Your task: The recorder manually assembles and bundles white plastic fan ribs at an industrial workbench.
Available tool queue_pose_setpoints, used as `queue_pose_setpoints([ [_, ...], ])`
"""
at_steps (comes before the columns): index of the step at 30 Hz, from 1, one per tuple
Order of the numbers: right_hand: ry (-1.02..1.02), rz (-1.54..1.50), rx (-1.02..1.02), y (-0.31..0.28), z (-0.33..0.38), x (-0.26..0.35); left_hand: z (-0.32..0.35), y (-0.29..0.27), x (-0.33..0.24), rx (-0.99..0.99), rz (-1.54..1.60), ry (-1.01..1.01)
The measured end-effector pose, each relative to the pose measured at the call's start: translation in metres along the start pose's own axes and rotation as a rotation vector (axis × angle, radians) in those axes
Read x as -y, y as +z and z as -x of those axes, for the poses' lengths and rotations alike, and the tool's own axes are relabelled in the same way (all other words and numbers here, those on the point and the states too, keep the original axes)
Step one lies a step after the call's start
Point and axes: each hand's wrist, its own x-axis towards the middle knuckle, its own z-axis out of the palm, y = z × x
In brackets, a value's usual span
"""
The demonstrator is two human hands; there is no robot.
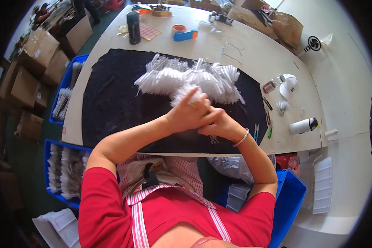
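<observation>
White tassel bundles (pixel 194 80), one heap; two hands (pixel 204 118) pressed together, pinching one.

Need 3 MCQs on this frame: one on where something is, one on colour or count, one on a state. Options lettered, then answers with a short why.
1. Where do the white tassel bundles lie?
A. on the black mat
B. in a cardboard box
C. on the floor

2. What colour are the bins beside the table?
A. green
B. blue
C. yellow

3. How are the left hand and right hand placed?
A. far apart at the table ends
B. together over the mat's near side
C. both inside a bin

Answers:
1 A, the bundles sit heaped on the dark mat, beyond the hands.
2 B, the bins at left and lower right are plainly blue.
3 B, the hands touch each other, fingers working something small; what they hold is hidden.
</observation>
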Motion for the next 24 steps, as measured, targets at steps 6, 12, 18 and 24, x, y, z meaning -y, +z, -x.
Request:
queue_pose_setpoints([
  [6, 0.168, 0.3, 0.053, 0.054, -0.06, 0.092, 0.083, -0.075, 0.025, 0.105, 0.161, -0.502],
  [12, -0.367, 0.508, -0.224, 0.143, -0.137, 0.06, 0.176, -0.051, 0.045, 0.095, 0.459, -0.826],
  [18, -0.289, 0.604, -0.263, 0.202, -0.177, 0.027, 0.219, -0.039, 0.041, 0.213, 0.155, -0.704],
  [24, -0.694, 0.596, -0.24, 0.203, -0.176, 0.02, 0.243, -0.027, 0.038, 0.314, -0.21, -0.576],
])
